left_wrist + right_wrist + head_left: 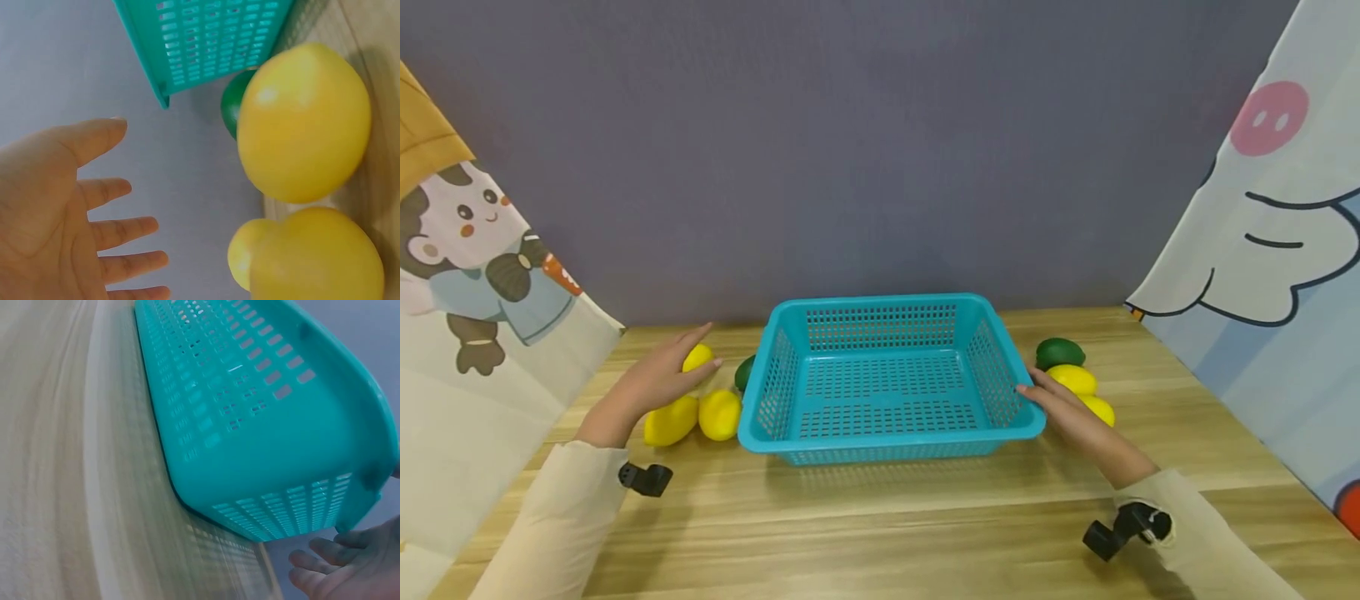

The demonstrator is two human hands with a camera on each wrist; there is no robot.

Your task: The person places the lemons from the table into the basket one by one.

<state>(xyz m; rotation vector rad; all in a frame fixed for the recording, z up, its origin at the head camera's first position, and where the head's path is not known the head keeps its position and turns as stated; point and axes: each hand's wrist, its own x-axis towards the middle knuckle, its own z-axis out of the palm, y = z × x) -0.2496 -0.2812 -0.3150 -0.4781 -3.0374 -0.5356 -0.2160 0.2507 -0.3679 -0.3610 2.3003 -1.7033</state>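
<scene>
A turquoise plastic basket (880,446) with slotted walls stands on the table, nothing inside. My right hand (1075,425) holds its right rim, the thumb over the edge and the fingers outside below it; the right wrist view shows those fingers (312,565) under the rim. Left of the basket, my left hand (658,379) hovers over the lemons with fingers spread and straight, holding nothing. Near it lie a lemon (672,421), a rounder lemon (720,414) and another lemon (698,357), partly covered by the hand. A green fruit (234,103) is half hidden beside the basket.
Right of the basket lie a dark green fruit (1060,352), a lemon (1072,380) and another lemon (1099,408) partly behind the right hand. A grey wall (880,167) rises behind the wooden table (865,533). Printed cloths (1285,250) hang at both sides.
</scene>
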